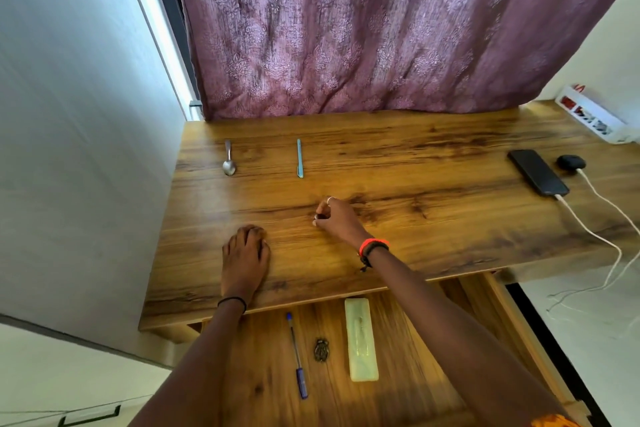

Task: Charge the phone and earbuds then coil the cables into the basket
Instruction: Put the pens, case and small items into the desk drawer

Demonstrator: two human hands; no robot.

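- Nearest to the camera is a lower wooden shelf (398, 374) under the bench front edge; on it lie a blue pen (298, 355), a small metal ornament (321, 350) and a long pale case (361, 340), side by side and apart.
- The left hand (246, 253) rests palm down on the bench (415, 156) near its front edge, with the fingers relaxed and holding nothing.
- The right hand (337, 218) is just beside it, more to the middle. Its fingers are curled close together, and I cannot tell if they pinch something.
- Much bare wood is around both hands. A spoon (228, 159) and a teal pen (299, 159) lie further back, near the curtain (381, 28).
- The phone (538, 172) lies at the far right of the bench, well apart from the right fingers, with a white cable (564, 201) plugged in that runs over the right edge.
- The dark earbuds case (570, 162) sits just beside the phone, with a second white cable (602, 199) at it.
- A power strip (594, 120) lies at the back right corner.
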